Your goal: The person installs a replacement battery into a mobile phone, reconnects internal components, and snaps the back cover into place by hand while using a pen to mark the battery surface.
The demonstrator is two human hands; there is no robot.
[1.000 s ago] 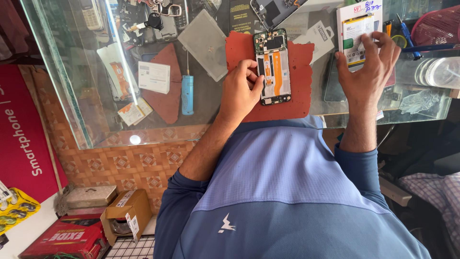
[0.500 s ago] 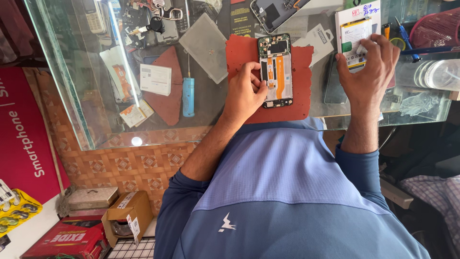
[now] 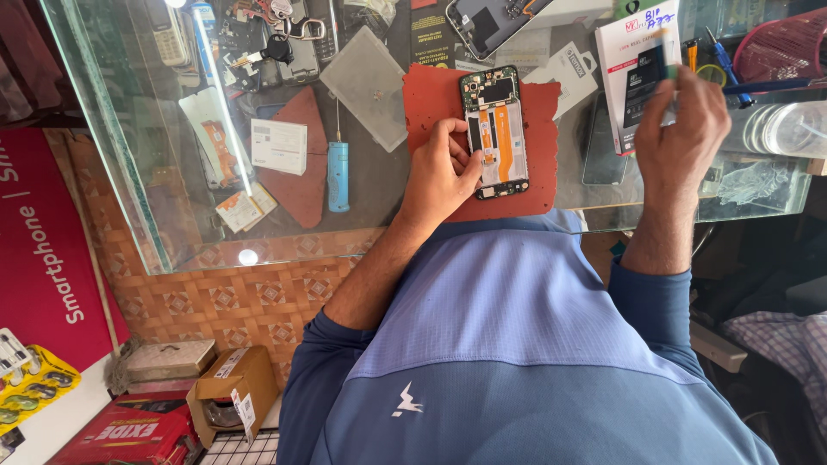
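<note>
A blue screwdriver lies on the glass table. Beside it, on a red mat, the left hand pins the opened phone with loosely curled fingers. Farther right, the right hand pinches a small tool, too blurred to name, before a white box. It looks like mid-repair; bringing that tool to the phone calls for a steady left hand.

A person in a two-tone blue sports shirt: lighter, finely textured mesh across the upper panel, darker smooth blue below and on the sleeves. The sleeves are pushed up the forearms. A small white emblem marks the darker panel.
</note>
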